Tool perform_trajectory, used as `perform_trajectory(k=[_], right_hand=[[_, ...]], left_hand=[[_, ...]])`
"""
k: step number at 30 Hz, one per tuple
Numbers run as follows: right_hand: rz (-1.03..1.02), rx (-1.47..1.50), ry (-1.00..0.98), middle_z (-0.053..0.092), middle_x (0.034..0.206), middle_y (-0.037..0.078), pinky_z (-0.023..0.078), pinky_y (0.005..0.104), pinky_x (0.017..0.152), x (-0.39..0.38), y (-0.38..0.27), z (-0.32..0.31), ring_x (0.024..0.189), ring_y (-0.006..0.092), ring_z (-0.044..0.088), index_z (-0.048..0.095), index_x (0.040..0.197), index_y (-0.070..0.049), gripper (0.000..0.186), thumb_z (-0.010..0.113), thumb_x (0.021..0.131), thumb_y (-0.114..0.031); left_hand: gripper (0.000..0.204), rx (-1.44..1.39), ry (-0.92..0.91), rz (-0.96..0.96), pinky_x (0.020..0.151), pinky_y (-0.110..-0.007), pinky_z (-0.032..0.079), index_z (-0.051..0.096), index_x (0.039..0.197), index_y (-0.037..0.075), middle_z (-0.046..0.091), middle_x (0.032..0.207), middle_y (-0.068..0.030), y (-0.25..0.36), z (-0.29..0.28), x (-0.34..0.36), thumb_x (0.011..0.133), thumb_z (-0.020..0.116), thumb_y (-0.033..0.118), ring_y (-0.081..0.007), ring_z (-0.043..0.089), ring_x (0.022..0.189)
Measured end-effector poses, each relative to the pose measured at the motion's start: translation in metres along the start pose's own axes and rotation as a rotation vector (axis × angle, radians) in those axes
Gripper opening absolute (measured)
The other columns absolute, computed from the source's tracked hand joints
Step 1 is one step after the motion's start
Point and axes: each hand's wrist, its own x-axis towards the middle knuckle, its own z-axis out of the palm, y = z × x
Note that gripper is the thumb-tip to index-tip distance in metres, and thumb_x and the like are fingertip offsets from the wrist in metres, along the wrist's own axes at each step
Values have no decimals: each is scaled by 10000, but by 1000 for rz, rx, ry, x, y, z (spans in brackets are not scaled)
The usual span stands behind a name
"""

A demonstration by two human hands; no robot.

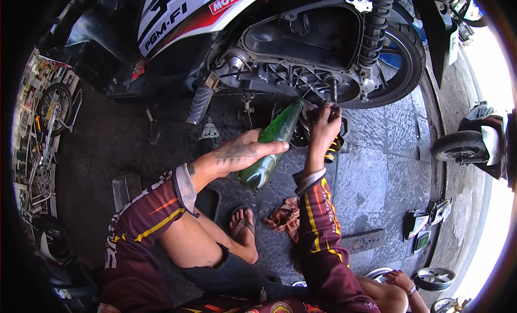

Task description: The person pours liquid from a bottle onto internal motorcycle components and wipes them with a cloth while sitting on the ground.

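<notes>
My left hand [245, 151] is wrapped round a green see-through bottle [274, 130]. The bottle is tilted, its neck up and right toward the underside of the scooter's open drive case [285, 78]. My right hand [326, 127] is closed just below a metal shaft [334, 89] that sticks out of the case in front of the rear wheel [406, 70]. Its fingers pinch something dark at the shaft's lower end, too small and shaded to name. Behind the bottle neck and my right wrist, dark parts with a yellow coil [329, 151] are partly hidden.
A power tool [209, 132] lies left of the bottle. A stained red rag [284, 218] lies near my sandalled foot [242, 227], with a flat metal bar [363, 240] to its right. Another scooter [468, 143] stands at far right. Another person's hand [399, 280] shows at lower right.
</notes>
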Motion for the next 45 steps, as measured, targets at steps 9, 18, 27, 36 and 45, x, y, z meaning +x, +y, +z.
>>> perform_trajectory(k=[9, 18, 27, 36, 45], right_hand=[[53, -134, -139, 688, 903, 221, 518, 350, 740, 5, 7, 10, 836, 303, 699, 579, 1039, 45, 275, 564, 983, -224], [-181, -210, -176, 699, 870, 205, 525, 400, 715, 3, -10, 23, 830, 388, 692, 583, 1040, 1, 202, 581, 975, -190], [-184, -235, -196, 677, 915, 263, 517, 430, 721, -1, 0, 9, 901, 421, 667, 564, 1058, 19, 198, 576, 967, -157], [-11, 186, 32, 615, 825, 34, 470, 242, 680, -11, 40, -39, 738, 86, 561, 565, 1024, 8, 176, 550, 1008, -167], [114, 189, -40, 620, 692, 33, 408, 227, 496, 13, 41, -53, 582, 57, 530, 602, 949, -17, 216, 544, 1012, -215]], left_hand=[[648, -41, 48, 31, 815, -311, 465, 581, 1202, -5, 631, 1024, -96, 2, 2, 0, 848, 657, 532, -174, 599, 928], [618, -69, 49, 42, 789, -298, 467, 586, 1178, 0, 625, 1002, -82, 3, 1, -4, 856, 654, 523, -160, 596, 911], [622, -43, 4, 33, 857, -309, 459, 572, 1222, 3, 626, 1057, -92, -2, 0, -1, 866, 654, 506, -171, 588, 980], [629, 19, -38, 8, 829, -303, 471, 524, 1280, -13, 601, 1080, -93, -2, 1, -1, 893, 637, 469, -162, 579, 974], [647, 64, -6, -32, 821, -304, 475, 526, 1278, -7, 603, 1067, -88, -7, 2, 4, 882, 641, 491, -160, 578, 967]])
